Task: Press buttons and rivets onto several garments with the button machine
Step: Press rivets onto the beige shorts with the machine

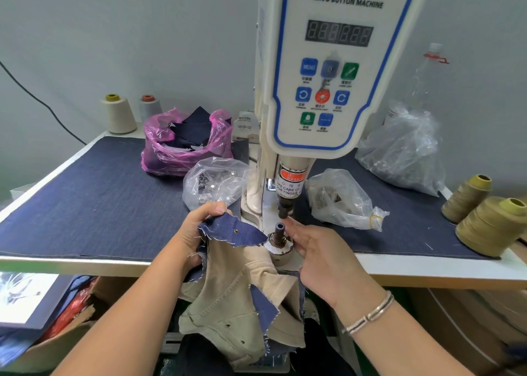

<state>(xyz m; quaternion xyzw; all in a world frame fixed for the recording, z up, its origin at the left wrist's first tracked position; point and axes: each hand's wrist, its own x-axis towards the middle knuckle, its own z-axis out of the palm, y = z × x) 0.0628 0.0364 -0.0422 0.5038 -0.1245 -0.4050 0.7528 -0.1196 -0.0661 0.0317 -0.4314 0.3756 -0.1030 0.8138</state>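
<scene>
Left hand pinches the denim piece, thumb on top, fingers curled under; the flap reaches rightward to just beside the lower die. One brass rivet is already set in that flap. The beige garment hangs below the left hand off the surface edge, with a few dark spots near its hem, maybe holes or rivets, hard to tell. Beyond the left hand sits a clear bag of metal buttons. The button machine stands between both hands, its punch raised and apart from the die. Right hand holds nothing, fingers fairly straight and relaxed, fingertips near the die top, possibly seating a part; contact unclear. A second bag of hardware lies beyond the right hand.

Progress guess: early to mid, at least one rivet done, more garments likely left. The display digits are unreadable, the lap area is cut off, and there is no visible finished stack.
</scene>
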